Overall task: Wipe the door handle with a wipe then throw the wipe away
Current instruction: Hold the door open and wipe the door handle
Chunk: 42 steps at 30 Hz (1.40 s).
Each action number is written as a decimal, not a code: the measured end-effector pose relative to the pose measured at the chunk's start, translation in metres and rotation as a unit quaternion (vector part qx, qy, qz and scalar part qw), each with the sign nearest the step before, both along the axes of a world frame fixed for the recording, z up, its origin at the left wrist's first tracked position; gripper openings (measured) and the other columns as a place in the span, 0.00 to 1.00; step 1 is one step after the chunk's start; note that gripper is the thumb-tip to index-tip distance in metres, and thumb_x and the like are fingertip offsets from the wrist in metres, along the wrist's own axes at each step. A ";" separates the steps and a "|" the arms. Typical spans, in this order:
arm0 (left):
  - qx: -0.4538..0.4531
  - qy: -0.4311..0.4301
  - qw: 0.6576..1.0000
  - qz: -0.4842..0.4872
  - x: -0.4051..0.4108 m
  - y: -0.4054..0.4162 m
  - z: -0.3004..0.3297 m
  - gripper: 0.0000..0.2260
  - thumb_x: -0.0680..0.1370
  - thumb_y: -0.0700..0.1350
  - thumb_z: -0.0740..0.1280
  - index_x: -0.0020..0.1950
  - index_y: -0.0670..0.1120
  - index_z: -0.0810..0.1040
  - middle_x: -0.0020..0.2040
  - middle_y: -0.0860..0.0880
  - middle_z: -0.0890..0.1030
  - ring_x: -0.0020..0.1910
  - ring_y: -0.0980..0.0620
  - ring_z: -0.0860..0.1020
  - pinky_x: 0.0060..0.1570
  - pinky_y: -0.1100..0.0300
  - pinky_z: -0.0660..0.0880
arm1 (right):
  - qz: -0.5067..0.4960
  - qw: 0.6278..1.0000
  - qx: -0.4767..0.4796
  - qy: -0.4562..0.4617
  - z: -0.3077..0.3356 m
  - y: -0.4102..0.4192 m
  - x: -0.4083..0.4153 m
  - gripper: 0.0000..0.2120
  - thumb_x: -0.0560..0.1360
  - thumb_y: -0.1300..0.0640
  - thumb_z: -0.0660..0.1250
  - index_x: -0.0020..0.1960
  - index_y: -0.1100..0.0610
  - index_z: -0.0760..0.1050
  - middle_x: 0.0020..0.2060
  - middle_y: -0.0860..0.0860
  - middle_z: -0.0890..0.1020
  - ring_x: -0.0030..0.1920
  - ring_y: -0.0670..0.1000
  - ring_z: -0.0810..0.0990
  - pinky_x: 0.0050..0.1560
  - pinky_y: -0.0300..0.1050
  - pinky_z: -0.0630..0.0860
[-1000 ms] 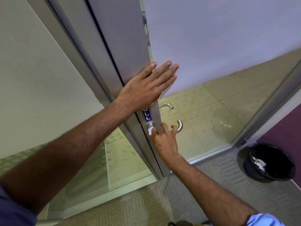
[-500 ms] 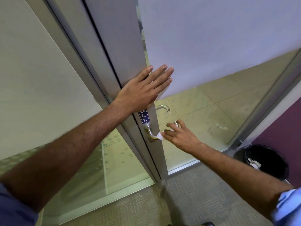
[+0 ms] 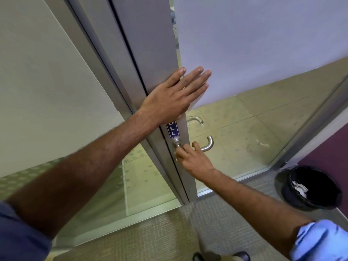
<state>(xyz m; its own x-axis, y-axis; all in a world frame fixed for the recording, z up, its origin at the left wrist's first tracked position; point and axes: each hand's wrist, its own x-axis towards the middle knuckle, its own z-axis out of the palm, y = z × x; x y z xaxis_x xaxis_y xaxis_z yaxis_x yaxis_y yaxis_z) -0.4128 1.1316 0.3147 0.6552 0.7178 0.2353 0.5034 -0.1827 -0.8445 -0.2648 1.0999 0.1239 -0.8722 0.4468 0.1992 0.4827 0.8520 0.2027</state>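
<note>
A brushed-metal lever door handle [image 3: 208, 145] sticks out from the grey stile of a glass door [image 3: 150, 53], below a blue PULL label [image 3: 172, 129]. My right hand [image 3: 194, 160] grips the handle near its base, fingers curled over it; only a sliver of the white wipe [image 3: 175, 153] shows under the fingers. Above the label, my left hand [image 3: 173, 97] lies flat and open against the door's edge, fingers spread onto the frosted pane.
A black bin [image 3: 310, 187] with a dark liner and some white scraps stands on the carpet at the lower right, beside a purple wall. A second handle [image 3: 196, 119] shows through the glass. Grey carpet lies underfoot, tiled floor beyond the glass.
My right hand slid out toward the handle's free end half a second ago and is now back at its base by the stile. The left hand has stayed pressed on the door.
</note>
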 end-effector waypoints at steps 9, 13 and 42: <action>0.005 0.003 1.000 -0.004 0.001 -0.001 0.001 0.31 0.84 0.48 0.57 0.86 0.43 0.53 0.86 0.41 0.51 0.85 0.42 0.52 0.81 0.44 0.50 | 0.032 0.990 0.031 0.130 -0.016 0.032 0.072 0.10 0.71 0.59 0.75 0.52 0.53 0.82 0.44 0.50 0.81 0.46 0.55 0.76 0.46 0.53 0.66; 0.009 0.008 1.000 -0.002 0.000 -0.001 0.000 0.31 0.84 0.47 0.57 0.87 0.43 0.52 0.86 0.41 0.51 0.85 0.42 0.52 0.81 0.43 0.49 | -0.049 0.972 -0.080 0.216 0.016 0.022 0.020 0.08 0.68 0.56 0.77 0.47 0.52 0.84 0.40 0.49 0.83 0.42 0.56 0.74 0.40 0.50 0.64; 0.000 0.010 1.000 0.011 -0.001 -0.002 0.001 0.34 0.83 0.51 0.57 0.87 0.43 0.50 0.86 0.40 0.47 0.85 0.40 0.49 0.82 0.42 0.50 | 0.032 0.995 -0.032 0.094 -0.004 0.017 0.015 0.18 0.65 0.63 0.77 0.54 0.56 0.81 0.48 0.53 0.84 0.45 0.58 0.76 0.42 0.51 0.67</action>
